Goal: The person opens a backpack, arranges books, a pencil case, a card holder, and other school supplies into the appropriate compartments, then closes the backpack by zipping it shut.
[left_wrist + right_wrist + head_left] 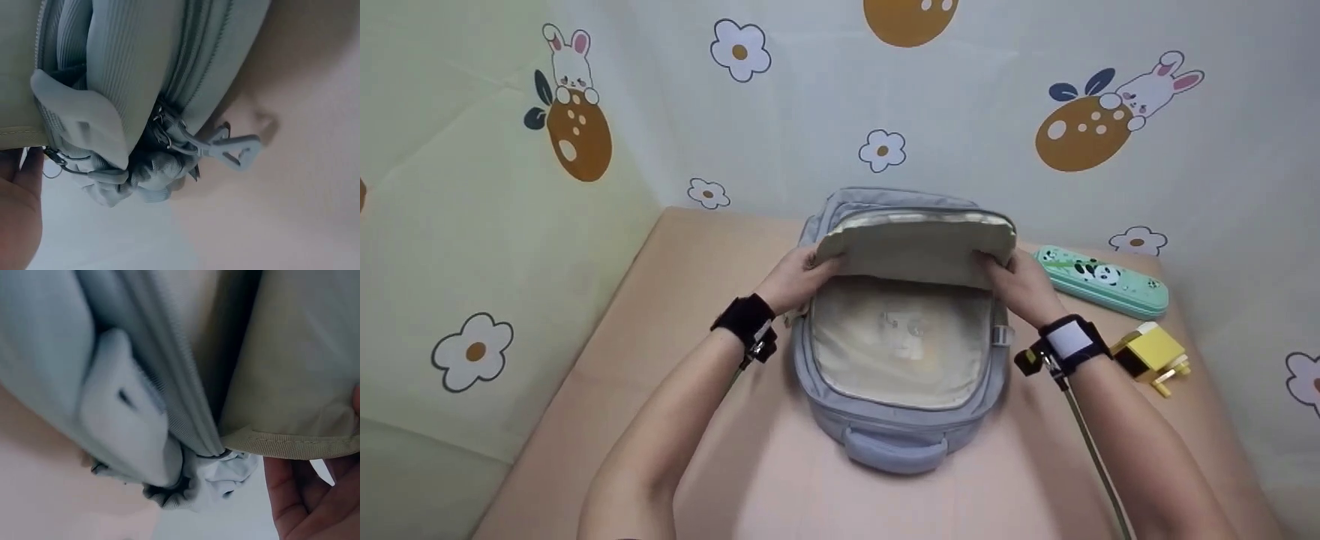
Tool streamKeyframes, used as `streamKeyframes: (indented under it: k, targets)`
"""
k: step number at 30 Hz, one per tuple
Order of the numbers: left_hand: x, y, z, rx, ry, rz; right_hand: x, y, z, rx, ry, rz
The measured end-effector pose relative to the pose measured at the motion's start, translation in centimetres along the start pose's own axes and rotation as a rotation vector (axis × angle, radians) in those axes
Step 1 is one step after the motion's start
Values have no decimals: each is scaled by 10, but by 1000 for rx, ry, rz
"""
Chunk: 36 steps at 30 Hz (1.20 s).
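A light blue-grey backpack (829, 418) lies on the table with its carry handle (894, 452) toward me. Its front flap (915, 251) is unzipped and folded up, showing the beige lining (855, 352) of the compartment. My left hand (796, 279) pinches the left edge of that flap between thumb and fingers. On the opposite edge, my right hand (1026, 286) grips it the same way. Up close in the right wrist view, fingers curl under the flap's bound seam (298, 447). Zipper pulls (233, 151) hang at the bag's side in the left wrist view.
Right of the backpack, a mint-green panda pencil case (1102, 281) lies near the table's back edge. A yellow crank-handled device (1159, 352) stands closer, beside my right wrist. Patterned cloth (810, 112) walls off the table's back and sides.
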State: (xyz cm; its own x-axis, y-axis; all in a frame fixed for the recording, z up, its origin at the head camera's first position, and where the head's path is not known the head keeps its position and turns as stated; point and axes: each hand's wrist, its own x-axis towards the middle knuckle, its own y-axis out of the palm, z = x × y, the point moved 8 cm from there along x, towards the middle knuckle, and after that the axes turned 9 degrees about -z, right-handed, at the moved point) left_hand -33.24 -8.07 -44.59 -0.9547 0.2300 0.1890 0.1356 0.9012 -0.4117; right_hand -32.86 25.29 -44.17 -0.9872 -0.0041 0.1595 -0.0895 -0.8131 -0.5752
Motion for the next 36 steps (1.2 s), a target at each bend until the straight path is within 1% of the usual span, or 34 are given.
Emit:
streamKeyframes:
  k: [2,6,9,14,18,21,24,28,31,34,36]
  targets:
    - [4,1,2,-23,-26,-7,3,1,-1,10,20,1]
    - [12,2,4,-4,-76,-41,7,3,-4,24,37,-1]
    - [15,2,5,6,-107,-65,6,4,-5,41,41,3]
    - [18,4,9,-2,-138,-77,-1,3,-7,90,25,35]
    - [19,5,12,-16,-162,-84,-13,-9,-13,78,16,39]
    - [19,6,15,-19,-181,-88,-26,-28,-24,-13,1,10]
    - [19,7,16,-18,-199,-82,-44,-57,-42,-124,21,-22]
    - [19,6,16,-20,-220,-80,-67,-101,-74,-279,102,-40]
    - [19,6,16,-12,-225,-75,-79,-128,-100,-410,161,-33]
    - [20,6,17,-1,-223,-71,-89,-147,-125,-492,203,-18]
    - [20,7,17,-4,-225,-67,-94,-154,-141,-515,233,0]
